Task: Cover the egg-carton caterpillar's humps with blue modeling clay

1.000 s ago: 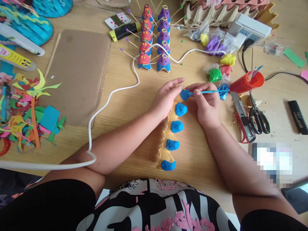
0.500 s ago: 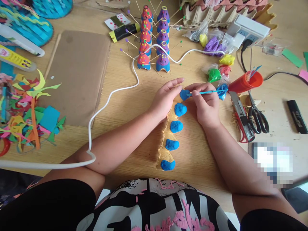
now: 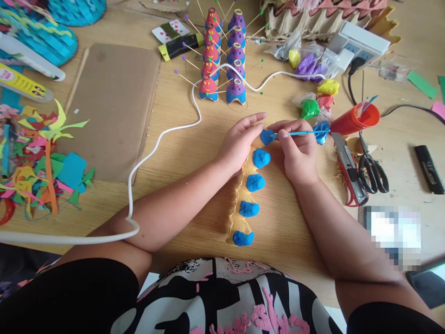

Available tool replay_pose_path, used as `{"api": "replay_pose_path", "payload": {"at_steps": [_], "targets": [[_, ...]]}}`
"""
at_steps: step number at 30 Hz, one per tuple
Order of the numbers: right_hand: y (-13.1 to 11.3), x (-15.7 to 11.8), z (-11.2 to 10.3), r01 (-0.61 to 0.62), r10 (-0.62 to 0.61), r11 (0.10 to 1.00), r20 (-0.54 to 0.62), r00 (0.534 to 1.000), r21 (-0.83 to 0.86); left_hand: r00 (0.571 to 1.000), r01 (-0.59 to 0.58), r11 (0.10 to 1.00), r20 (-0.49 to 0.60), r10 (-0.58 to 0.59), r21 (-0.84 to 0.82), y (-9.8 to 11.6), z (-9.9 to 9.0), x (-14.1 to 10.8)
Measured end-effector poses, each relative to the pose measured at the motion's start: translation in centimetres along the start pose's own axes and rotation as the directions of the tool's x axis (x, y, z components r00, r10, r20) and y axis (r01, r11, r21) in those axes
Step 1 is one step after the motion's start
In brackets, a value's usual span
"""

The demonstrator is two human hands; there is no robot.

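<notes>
A yellow-brown egg-carton strip (image 3: pixel 239 197) lies on the wooden table, with several blue clay lumps (image 3: pixel 256 183) along its right side. My left hand (image 3: pixel 241 142) rests against the strip's far end, its fingers stretched out and slightly apart. My right hand (image 3: pixel 299 147) pinches a thin blue plastic tool (image 3: pixel 302 133) between thumb and fingers. The tool's left tip touches the farthest blue lump (image 3: pixel 267 137), close to my left fingertips. My right hand's lower fingers are partly hidden behind the thumb and palm.
A white cable (image 3: pixel 163 134) crosses my left forearm. Painted carton figures (image 3: pixel 236 88) with pins stand beyond my hands. At right are an orange cup (image 3: pixel 354 118), a box cutter (image 3: pixel 351 169) and scissors (image 3: pixel 371 174). Cardboard (image 3: pixel 111 111) and paper scraps (image 3: pixel 41 162) lie left.
</notes>
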State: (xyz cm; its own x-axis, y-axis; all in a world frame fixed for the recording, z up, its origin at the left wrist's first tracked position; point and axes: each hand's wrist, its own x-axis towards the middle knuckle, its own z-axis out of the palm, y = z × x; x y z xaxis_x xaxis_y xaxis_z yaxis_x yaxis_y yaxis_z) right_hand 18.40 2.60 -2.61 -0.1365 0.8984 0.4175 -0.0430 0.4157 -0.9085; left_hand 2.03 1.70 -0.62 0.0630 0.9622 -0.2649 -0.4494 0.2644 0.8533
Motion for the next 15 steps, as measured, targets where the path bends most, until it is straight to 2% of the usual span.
{"api": "replay_pose_path", "payload": {"at_steps": [15], "targets": [[-0.11,0.02,0.03,-0.004,0.004,1.000,-0.006,1.000,-0.012,1.000,-0.007,1.000,-0.002,0.007,0.000,-0.05,-0.07,0.08]]}}
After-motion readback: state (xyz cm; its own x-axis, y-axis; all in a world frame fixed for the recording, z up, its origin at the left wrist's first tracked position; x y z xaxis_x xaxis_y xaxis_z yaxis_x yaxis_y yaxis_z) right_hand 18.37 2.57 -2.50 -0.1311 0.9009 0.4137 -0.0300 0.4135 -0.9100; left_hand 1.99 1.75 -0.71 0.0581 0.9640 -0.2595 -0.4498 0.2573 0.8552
